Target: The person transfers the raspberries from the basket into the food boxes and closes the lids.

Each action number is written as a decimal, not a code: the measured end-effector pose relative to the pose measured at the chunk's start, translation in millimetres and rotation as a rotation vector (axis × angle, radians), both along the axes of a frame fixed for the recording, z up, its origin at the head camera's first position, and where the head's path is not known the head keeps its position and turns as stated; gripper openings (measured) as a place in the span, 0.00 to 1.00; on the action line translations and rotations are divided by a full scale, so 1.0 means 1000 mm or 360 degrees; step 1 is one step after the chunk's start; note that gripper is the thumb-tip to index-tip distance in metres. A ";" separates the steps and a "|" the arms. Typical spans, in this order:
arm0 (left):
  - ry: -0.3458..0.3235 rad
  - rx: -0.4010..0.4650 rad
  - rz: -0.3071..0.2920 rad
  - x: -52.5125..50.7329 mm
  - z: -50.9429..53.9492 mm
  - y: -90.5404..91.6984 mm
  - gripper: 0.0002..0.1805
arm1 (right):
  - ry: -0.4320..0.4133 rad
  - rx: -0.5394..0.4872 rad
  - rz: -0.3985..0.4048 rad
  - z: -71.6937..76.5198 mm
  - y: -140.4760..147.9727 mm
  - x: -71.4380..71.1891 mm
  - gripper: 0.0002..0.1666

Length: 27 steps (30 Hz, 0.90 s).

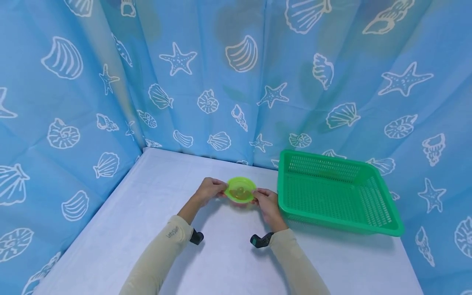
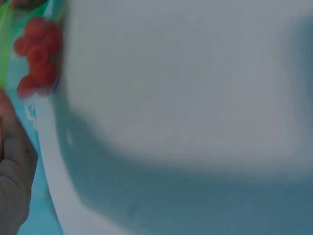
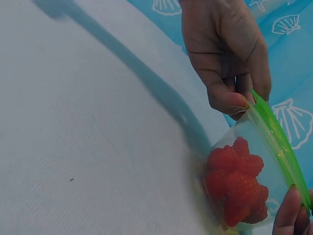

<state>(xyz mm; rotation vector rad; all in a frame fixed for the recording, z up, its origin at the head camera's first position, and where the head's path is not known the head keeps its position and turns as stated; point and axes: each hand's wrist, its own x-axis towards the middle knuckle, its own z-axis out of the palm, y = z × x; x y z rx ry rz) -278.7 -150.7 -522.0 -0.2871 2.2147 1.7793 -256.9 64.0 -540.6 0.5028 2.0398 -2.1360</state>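
Both hands hold a small clear plastic bowl with a yellow-green lid (image 1: pixel 240 189) over the table's middle. My left hand (image 1: pixel 211 189) pinches the left side of the lid's edge. On the opposite side, the fingers and thumb of my right hand (image 1: pixel 266 201) pinch that same edge. Through the bowl's clear wall, red raspberries (image 3: pixel 237 183) show clumped together in the right wrist view. The left wrist view catches the raspberries (image 2: pixel 39 56) only at its left edge, blurred. Whether the bowl's base touches the table cannot be told.
A green perforated plastic basket (image 1: pixel 332 196) stands on the table to the right, close to my right hand. White cloth covers the table (image 1: pixel 221 262). Blue curtains (image 1: pixel 206 82) with shell and starfish prints hang behind and along both sides.
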 end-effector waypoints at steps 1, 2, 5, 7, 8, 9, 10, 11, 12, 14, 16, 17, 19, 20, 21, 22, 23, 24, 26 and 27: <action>-0.0024 -0.0007 -0.0021 0.000 0.002 -0.001 0.14 | -0.0009 -0.0001 0.0001 0.000 0.000 0.001 0.18; -0.0054 0.0017 -0.0038 0.000 0.003 -0.002 0.15 | -0.0011 -0.0007 0.0003 -0.001 0.000 0.001 0.18; -0.0111 0.0140 -0.0086 0.001 0.010 -0.005 0.17 | -0.0020 -0.0030 0.0008 -0.001 0.001 0.002 0.19; -0.0137 0.0188 -0.0103 0.003 0.014 -0.006 0.18 | -0.0020 -0.0045 0.0029 0.000 0.000 0.003 0.18; -0.0150 0.0202 -0.0097 0.004 0.016 -0.006 0.18 | -0.0016 -0.0055 0.0040 0.000 0.000 0.004 0.19; -0.0151 0.0175 -0.0092 0.005 0.016 -0.007 0.18 | -0.0020 -0.0054 0.0049 0.001 -0.001 0.004 0.18; -0.0153 0.0142 -0.0084 0.006 0.017 -0.006 0.18 | -0.0025 -0.0050 0.0054 0.002 -0.001 0.004 0.18; -0.0151 0.0108 -0.0076 0.006 0.017 -0.006 0.17 | -0.0027 -0.0038 0.0057 0.003 -0.002 0.005 0.18; -0.0143 0.0075 -0.0067 0.007 0.017 -0.005 0.17 | -0.0023 -0.0033 0.0056 0.004 -0.003 0.006 0.18; -0.0132 0.0070 -0.0045 0.006 0.016 -0.004 0.16 | -0.0009 -0.0030 0.0039 0.006 -0.004 0.006 0.17; -0.0120 0.0101 -0.0032 0.006 0.015 -0.004 0.16 | 0.0002 -0.0030 0.0012 0.006 -0.005 0.007 0.16; -0.0116 0.0117 -0.0022 0.005 0.014 -0.004 0.16 | 0.0010 -0.0036 0.0004 0.006 -0.005 0.007 0.16; -0.0108 0.0132 0.0003 0.006 0.012 -0.005 0.17 | 0.0011 -0.0031 0.0001 0.006 -0.005 0.009 0.16; -0.0093 0.0126 0.0008 0.007 0.010 -0.006 0.17 | 0.0016 -0.0017 0.0010 0.005 -0.005 0.009 0.17; -0.0076 0.0110 0.0011 0.008 0.009 -0.007 0.18 | 0.0023 0.0014 0.0025 0.005 -0.006 0.011 0.18; -0.0043 0.0076 0.0006 0.010 0.008 -0.007 0.20 | 0.0029 0.0071 0.0052 0.005 -0.007 0.013 0.20; 0.0018 0.0014 -0.0002 0.012 0.007 -0.008 0.23 | 0.0042 0.0172 0.0095 0.006 -0.008 0.016 0.22; 0.0111 -0.0094 -0.0019 0.015 0.007 -0.007 0.25 | 0.0071 0.0307 0.0150 0.007 -0.009 0.019 0.26; 0.0347 -0.0369 -0.0069 0.020 0.007 -0.005 0.32 | 0.0176 0.0632 0.0304 0.013 -0.012 0.029 0.34; 0.0468 -0.0525 -0.0102 0.023 0.009 -0.003 0.35 | 0.0230 0.0811 0.0387 0.019 -0.013 0.035 0.38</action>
